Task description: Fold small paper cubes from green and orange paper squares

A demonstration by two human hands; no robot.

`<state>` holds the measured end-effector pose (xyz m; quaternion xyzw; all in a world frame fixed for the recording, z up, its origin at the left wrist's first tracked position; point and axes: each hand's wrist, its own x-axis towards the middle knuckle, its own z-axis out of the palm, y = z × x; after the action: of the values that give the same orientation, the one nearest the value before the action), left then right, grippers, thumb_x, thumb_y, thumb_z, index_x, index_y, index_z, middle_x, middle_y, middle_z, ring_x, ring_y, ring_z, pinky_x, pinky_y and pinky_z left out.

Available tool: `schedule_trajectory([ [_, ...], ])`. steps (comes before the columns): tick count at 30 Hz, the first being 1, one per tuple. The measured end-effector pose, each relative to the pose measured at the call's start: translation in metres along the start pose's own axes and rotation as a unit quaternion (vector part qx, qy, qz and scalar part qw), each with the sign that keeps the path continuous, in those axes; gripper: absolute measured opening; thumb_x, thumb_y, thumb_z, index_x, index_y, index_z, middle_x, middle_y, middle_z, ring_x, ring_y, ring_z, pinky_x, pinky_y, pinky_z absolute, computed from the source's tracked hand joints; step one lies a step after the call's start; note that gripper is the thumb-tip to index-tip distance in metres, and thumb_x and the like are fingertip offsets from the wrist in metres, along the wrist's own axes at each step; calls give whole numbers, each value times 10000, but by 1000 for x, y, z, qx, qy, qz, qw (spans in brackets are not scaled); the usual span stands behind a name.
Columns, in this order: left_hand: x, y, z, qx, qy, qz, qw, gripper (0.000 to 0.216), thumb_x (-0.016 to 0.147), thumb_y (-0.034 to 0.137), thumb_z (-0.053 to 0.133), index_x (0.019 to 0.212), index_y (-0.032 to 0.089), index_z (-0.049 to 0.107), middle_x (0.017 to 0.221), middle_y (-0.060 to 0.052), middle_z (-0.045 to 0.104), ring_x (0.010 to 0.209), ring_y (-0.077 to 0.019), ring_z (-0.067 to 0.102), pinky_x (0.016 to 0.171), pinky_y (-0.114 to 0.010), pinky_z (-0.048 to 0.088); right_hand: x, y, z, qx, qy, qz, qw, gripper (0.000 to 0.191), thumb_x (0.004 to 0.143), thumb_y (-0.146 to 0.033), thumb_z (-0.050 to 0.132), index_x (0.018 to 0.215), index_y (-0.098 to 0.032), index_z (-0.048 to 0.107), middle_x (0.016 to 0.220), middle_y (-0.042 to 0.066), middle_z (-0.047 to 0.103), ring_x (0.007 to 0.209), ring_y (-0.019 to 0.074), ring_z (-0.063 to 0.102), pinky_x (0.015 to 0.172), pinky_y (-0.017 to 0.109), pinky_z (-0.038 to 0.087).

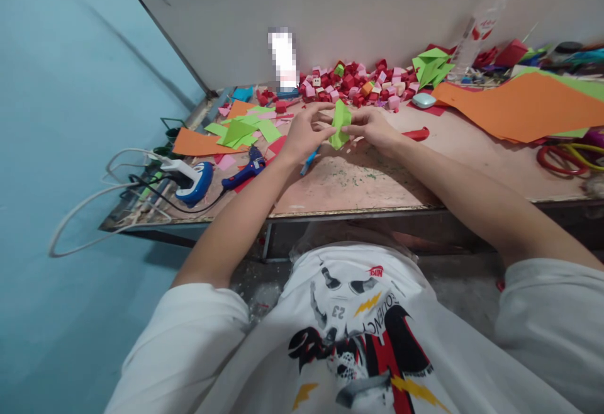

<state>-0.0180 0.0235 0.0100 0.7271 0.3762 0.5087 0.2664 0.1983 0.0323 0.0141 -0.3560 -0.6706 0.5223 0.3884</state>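
Between my two hands, above the middle of the table, is a folded piece of light green paper (340, 126). My left hand (309, 129) pinches its left edge between thumb and fingers. From the other side my right hand (375, 129) grips the right edge with thumb and fingertips. A blue pen-like stick (309, 163) lies on the table below my left hand. Close to my right wrist is a red-handled tool (416, 134), partly hidden by the forearm. Green paper crumbs are scattered on the tabletop (340, 194) under my hands.
Small red and pink folded paper cubes (349, 83) are piled along the back wall. To the left lie green paper pieces (240, 131), a blue glue gun (245, 172) and a corded power socket (194, 184). Orange sheets (523, 106), scissors (561, 161) and a plastic bottle (476, 33) are at right.
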Motion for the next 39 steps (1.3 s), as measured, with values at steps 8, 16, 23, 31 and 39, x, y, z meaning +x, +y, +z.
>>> schedule_trajectory([
  [8,-1,4,-4,-66,-13,-93,993,204,790,176,785,978,193,709,929,-47,790,866,-194,774,654,-247,602,3,1,0,18,49,4,999,139,873,-271,871,871,-165,782,769,34,760,615,162,693,562,286,642],
  [16,-1,-2,-2,-74,-3,-118,990,121,822,189,826,893,196,728,823,-37,771,744,-174,742,614,-262,603,2,0,3,-14,74,-25,997,47,826,-213,850,833,-193,808,807,42,788,652,172,704,538,264,622],
  [23,1,-7,-1,-67,8,-89,994,201,812,300,888,845,197,719,807,-41,773,750,-179,743,660,-290,612,4,2,3,-27,80,-37,996,32,838,-189,813,870,-189,810,840,53,788,661,165,684,540,257,593],
  [31,1,-10,0,-74,18,-82,994,254,806,354,910,837,204,707,772,-27,763,674,-161,720,632,-285,610,5,3,4,-37,87,-50,994,54,836,-232,803,860,-196,771,866,49,767,667,159,634,515,253,526],
  [39,-1,-2,0,-35,16,-49,998,256,771,372,924,789,193,742,737,-34,754,654,-156,710,604,-266,570,6,3,1,-88,108,-53,989,51,866,-229,807,906,-202,789,763,35,720,580,156,573,551,302,535],
])
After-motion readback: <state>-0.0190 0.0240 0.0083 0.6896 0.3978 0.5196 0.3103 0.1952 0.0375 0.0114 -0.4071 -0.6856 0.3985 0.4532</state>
